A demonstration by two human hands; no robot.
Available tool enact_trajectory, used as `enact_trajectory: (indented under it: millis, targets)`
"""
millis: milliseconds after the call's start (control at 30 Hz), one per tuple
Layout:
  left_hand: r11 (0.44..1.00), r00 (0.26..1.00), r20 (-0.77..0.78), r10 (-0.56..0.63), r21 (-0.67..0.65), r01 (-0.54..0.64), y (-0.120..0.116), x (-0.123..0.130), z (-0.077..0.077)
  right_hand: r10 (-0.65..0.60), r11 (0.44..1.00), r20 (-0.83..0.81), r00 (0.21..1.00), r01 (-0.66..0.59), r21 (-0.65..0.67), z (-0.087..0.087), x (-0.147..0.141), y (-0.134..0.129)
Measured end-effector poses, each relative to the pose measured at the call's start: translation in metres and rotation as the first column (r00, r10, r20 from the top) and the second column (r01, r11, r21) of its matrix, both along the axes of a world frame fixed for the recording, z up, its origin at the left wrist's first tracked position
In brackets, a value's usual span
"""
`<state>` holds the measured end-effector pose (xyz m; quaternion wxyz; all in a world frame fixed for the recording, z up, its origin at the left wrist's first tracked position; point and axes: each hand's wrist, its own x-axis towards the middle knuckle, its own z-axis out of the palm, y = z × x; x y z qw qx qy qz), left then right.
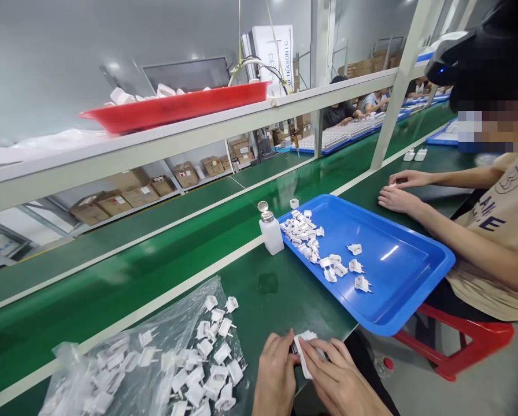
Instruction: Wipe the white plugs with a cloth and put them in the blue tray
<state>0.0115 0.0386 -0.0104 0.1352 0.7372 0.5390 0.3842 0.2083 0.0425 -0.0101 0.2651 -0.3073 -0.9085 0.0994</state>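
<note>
Near the bottom centre, at the table's front edge, my left hand and my right hand meet around a white plastic piece. The fingers of both hands are closed on it, and they partly cover it. To the left, many white plug pieces lie in and on a clear plastic bag. A blue tray beyond my hands holds more white plug pieces, mostly at its left end. A white pump bottle stands upright beside that end.
Across the tray, a person's two hands hold something small. A red stool stands below on the right. Above the green belt, a shelf rail carries a red tray. Other people sit along the line farther back.
</note>
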Motion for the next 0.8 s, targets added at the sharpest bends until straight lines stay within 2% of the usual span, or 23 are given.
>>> enact_trajectory:
  millis: [67, 167, 233, 333, 433, 500, 533, 567, 633, 667, 700, 733, 800]
  targets:
    - [1.000, 1.000, 0.013, 0.002, -0.008, -0.002, 0.000, 0.000, 0.000, 0.034, 0.999, 0.012, 0.999, -0.034, 0.029, 0.005, 0.003, 0.000]
    - [0.999, 0.999, 0.044, 0.013, -0.043, -0.011, 0.000, 0.001, 0.003, 0.039, 0.987, -0.117, 0.992, -0.056, -0.147, 0.012, -0.002, 0.004]
    - [0.998, 0.997, 0.081, 0.014, -0.066, -0.008, 0.000, 0.001, 0.005, -0.012, 0.969, -0.205, 0.979, -0.039, -0.245, 0.018, -0.009, 0.010]
    - [0.996, 0.988, 0.153, 0.022, -0.091, -0.008, 0.002, -0.001, 0.010, -0.100, 0.949, -0.283, 0.954, 0.006, -0.316, 0.028, -0.017, 0.023]
    - [0.992, 0.974, 0.218, 0.059, -0.124, -0.032, -0.001, -0.002, 0.019, -0.245, 0.903, -0.408, 0.880, 0.054, -0.426, 0.039, -0.017, 0.031]
    - [0.981, 0.907, 0.401, 0.127, -0.187, -0.054, -0.008, 0.001, 0.029, -0.408, 0.844, -0.497, 0.766, 0.108, -0.526, 0.040, -0.015, 0.027]
    - [0.971, 0.825, 0.536, 0.180, -0.232, -0.061, -0.013, 0.004, 0.034, -0.494, 0.804, -0.531, 0.688, 0.129, -0.580, 0.038, -0.015, 0.022]
    - [0.959, 0.710, 0.664, 0.235, -0.277, -0.058, -0.018, 0.008, 0.040, -0.571, 0.764, -0.557, 0.604, 0.141, -0.630, 0.034, -0.016, 0.016]
    - [0.947, 0.490, 0.820, 0.294, -0.319, -0.034, -0.027, 0.016, 0.051, -0.673, 0.701, -0.582, 0.456, 0.141, -0.699, 0.025, -0.022, -0.001]
    - [0.953, 0.454, 0.846, 0.280, -0.301, -0.028, -0.031, 0.020, 0.056, -0.703, 0.680, -0.593, 0.392, 0.127, -0.722, 0.021, -0.026, -0.010]
    - [0.965, 0.461, 0.854, 0.242, -0.260, -0.026, -0.034, 0.022, 0.061, -0.727, 0.659, -0.603, 0.329, 0.088, -0.747, 0.019, -0.032, -0.019]
    - [0.980, 0.499, 0.846, 0.187, -0.198, -0.032, -0.035, 0.024, 0.064, -0.747, 0.637, -0.611, 0.261, 0.017, -0.771, 0.019, -0.038, -0.026]
    - [0.997, 0.629, 0.774, 0.070, -0.027, -0.078, -0.037, 0.025, 0.069, -0.783, 0.576, -0.608, 0.134, -0.213, -0.789, 0.027, -0.052, -0.038]
